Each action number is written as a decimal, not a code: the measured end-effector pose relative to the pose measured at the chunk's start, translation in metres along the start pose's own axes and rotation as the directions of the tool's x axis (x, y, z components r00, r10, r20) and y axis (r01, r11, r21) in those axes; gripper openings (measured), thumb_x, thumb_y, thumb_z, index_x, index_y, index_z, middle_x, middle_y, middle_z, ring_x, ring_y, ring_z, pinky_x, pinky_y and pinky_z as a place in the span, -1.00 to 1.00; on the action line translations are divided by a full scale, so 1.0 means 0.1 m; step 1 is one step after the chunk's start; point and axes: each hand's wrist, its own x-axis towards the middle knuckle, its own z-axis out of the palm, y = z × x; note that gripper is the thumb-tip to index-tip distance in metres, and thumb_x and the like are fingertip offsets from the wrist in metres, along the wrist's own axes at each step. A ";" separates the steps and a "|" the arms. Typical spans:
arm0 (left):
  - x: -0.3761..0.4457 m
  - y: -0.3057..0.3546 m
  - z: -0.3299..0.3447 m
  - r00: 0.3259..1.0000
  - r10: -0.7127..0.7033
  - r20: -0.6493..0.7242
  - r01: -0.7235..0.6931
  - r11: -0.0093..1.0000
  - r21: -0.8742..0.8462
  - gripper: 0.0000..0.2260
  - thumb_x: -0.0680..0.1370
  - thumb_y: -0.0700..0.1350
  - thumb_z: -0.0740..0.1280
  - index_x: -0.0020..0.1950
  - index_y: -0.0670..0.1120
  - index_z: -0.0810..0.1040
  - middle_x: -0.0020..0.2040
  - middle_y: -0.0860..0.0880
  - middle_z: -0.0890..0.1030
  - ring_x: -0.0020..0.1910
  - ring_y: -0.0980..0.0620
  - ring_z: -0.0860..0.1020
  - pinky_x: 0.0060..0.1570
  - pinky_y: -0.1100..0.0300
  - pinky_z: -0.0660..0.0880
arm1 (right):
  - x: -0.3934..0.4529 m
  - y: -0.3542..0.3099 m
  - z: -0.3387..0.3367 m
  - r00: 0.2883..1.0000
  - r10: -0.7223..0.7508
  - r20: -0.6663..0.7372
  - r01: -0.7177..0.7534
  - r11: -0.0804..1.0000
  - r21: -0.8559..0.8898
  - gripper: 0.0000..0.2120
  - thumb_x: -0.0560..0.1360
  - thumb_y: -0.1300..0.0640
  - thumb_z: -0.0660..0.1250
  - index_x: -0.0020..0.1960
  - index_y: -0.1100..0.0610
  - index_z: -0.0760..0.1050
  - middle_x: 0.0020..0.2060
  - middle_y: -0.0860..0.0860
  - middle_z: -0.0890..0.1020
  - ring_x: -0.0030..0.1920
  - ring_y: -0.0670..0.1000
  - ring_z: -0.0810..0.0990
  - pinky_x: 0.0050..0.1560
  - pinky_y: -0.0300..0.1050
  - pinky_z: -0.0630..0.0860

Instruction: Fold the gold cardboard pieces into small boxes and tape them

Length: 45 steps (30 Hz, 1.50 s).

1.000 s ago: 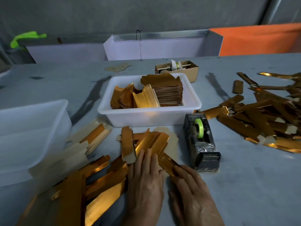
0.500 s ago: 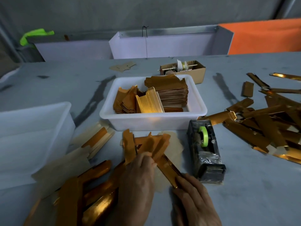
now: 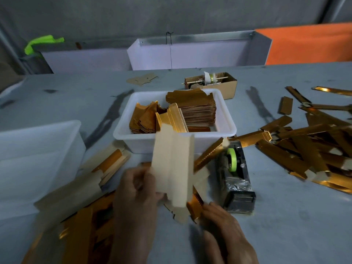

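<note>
My left hand (image 3: 136, 195) grips a creased cardboard piece (image 3: 173, 166) by its left edge and holds it upright, its pale back facing me. My right hand (image 3: 222, 223) rests low beside it, its fingertips on a gold strip (image 3: 194, 206) lying on the table; the strip's far end (image 3: 207, 155) points toward the tape dispenser. The black tape dispenser (image 3: 235, 178) with a green roll stands just right of my hands. Several flat gold pieces (image 3: 83, 231) lie loose at the lower left. A heap of folded gold boxes (image 3: 308, 149) covers the right side of the table.
A white tray (image 3: 226, 119) holding stacked gold blanks sits straight ahead. A large translucent bin (image 3: 38, 155) stands at the left. Behind the tray is a small brown carton (image 3: 226, 86) with a spool. White and orange panels line the table's far edge.
My left hand has lifted one cardboard piece off the pile and turned it upright, pale side toward me. My right hand stayed low on the gold strip.
</note>
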 end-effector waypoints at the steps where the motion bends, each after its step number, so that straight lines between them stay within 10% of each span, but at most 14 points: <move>1: -0.04 -0.03 0.02 0.994 -0.097 0.051 0.102 0.990 -0.102 -0.94 0.53 -0.05 0.30 -0.05 -0.02 0.49 -0.08 0.01 0.58 -0.16 0.07 0.59 -0.47 0.43 0.47 | -0.02 -0.09 -0.05 0.989 0.150 0.009 -0.150 0.978 0.145 -0.64 0.50 -0.19 0.13 0.05 -0.11 0.64 0.12 -0.23 0.61 0.20 -0.26 0.50 0.22 -0.42 0.32; 3: -0.10 -0.07 0.06 0.977 -0.185 0.105 0.203 0.960 -0.195 -0.95 0.52 -0.16 0.32 -0.06 -0.12 0.52 -0.14 -0.05 0.60 -0.18 0.02 0.61 -0.47 0.33 0.52 | -0.04 -0.24 -0.12 0.908 0.406 0.100 -0.411 0.820 0.399 -0.73 0.40 -0.21 0.30 0.09 -0.28 0.55 0.05 -0.33 0.61 0.10 -0.34 0.53 0.14 -0.45 0.40; 7: -0.18 -0.14 0.11 0.945 -0.273 0.179 0.312 0.915 -0.254 -0.98 0.53 -0.24 0.30 -0.10 -0.17 0.48 -0.22 -0.09 0.64 -0.28 0.02 0.64 -0.43 0.19 0.56 | 0.15 -0.28 -0.20 0.746 0.534 0.399 -0.632 0.376 0.678 -0.76 0.33 0.10 0.42 0.00 0.05 0.60 -0.17 -0.05 0.72 -0.14 -0.14 0.68 -0.09 -0.28 0.59; 13: -0.21 -0.15 0.13 0.970 -0.197 0.146 0.231 0.932 -0.278 -0.97 0.53 -0.24 0.28 -0.10 -0.19 0.47 -0.19 -0.09 0.61 -0.31 0.16 0.64 -0.48 0.29 0.53 | 0.30 -0.27 -0.10 0.757 0.540 0.368 -0.621 0.420 0.662 -0.74 0.44 0.42 0.32 0.00 0.11 0.56 -0.49 0.02 0.56 -0.47 0.00 0.54 -0.45 -0.20 0.52; 19: -0.07 -0.24 0.03 0.974 -0.137 0.182 0.174 0.964 -0.203 -0.96 0.55 -0.17 0.27 -0.06 -0.12 0.48 -0.12 -0.08 0.57 -0.24 0.22 0.63 -0.44 0.30 0.54 | 0.35 -0.26 0.00 0.683 0.487 0.545 -0.689 0.183 0.701 -0.70 0.46 -0.03 0.19 0.14 -0.02 0.52 -0.37 0.19 0.64 -0.40 0.10 0.59 -0.39 -0.14 0.53; 25: -0.10 -0.16 0.01 0.991 0.027 0.133 -0.022 0.999 -0.037 -0.96 0.54 -0.10 0.28 -0.10 0.00 0.47 -0.19 0.07 0.62 -0.21 0.14 0.62 -0.36 0.16 0.61 | 0.43 -0.17 0.14 0.533 0.597 0.600 -0.808 0.148 0.570 -0.58 0.52 -0.11 0.18 -0.24 0.17 0.62 -0.56 0.17 0.50 -0.56 0.05 0.44 -0.47 -0.17 0.38; 31: -0.18 0.23 -0.19 0.965 0.260 -0.018 -0.261 0.960 -0.107 -0.89 0.36 0.15 0.24 -0.19 0.17 0.49 -0.24 0.33 0.63 -0.28 0.29 0.62 -0.50 0.40 0.50 | 0.54 -0.15 0.21 0.464 0.585 0.666 -0.700 -0.218 0.680 -0.79 0.57 0.11 0.22 -0.10 0.18 0.56 -0.43 0.07 0.62 -0.52 -0.03 0.54 -0.53 -0.22 0.47; 36: -0.12 0.16 -0.23 0.985 0.164 0.054 -0.162 0.986 -0.034 -0.88 0.37 0.08 0.24 -0.17 0.08 0.47 -0.28 0.26 0.63 -0.26 0.29 0.61 -0.47 0.36 0.53 | 0.64 -0.21 0.08 0.456 0.311 0.834 -0.688 -0.472 0.552 -0.31 0.41 -0.34 0.14 0.26 0.18 0.47 0.11 0.20 0.62 0.11 0.23 0.60 0.17 0.22 0.46; 40: -0.12 -0.01 -0.18 0.965 0.252 0.070 -0.262 0.937 0.231 -0.86 0.53 -0.07 0.27 -0.20 0.11 0.37 -0.33 0.09 0.57 -0.31 0.18 0.58 -0.41 0.32 0.51 | 0.60 -0.31 -0.13 0.561 0.226 0.796 -0.699 -0.385 0.602 -0.31 0.29 -0.33 0.29 0.21 0.15 0.53 0.11 0.19 0.63 0.13 0.24 0.59 0.16 0.29 0.46; 45: -0.16 -0.05 -0.13 0.943 0.313 0.116 -0.333 0.870 0.363 -0.87 0.56 -0.10 0.25 -0.17 0.05 0.37 -0.35 0.04 0.58 -0.20 0.36 0.52 -0.28 0.51 0.43 | 0.50 -0.39 -0.25 0.595 0.430 0.680 -0.738 -0.043 0.673 -0.65 0.22 0.31 0.45 0.00 0.30 0.58 -0.25 0.19 0.60 -0.30 0.01 0.62 -0.36 -0.21 0.57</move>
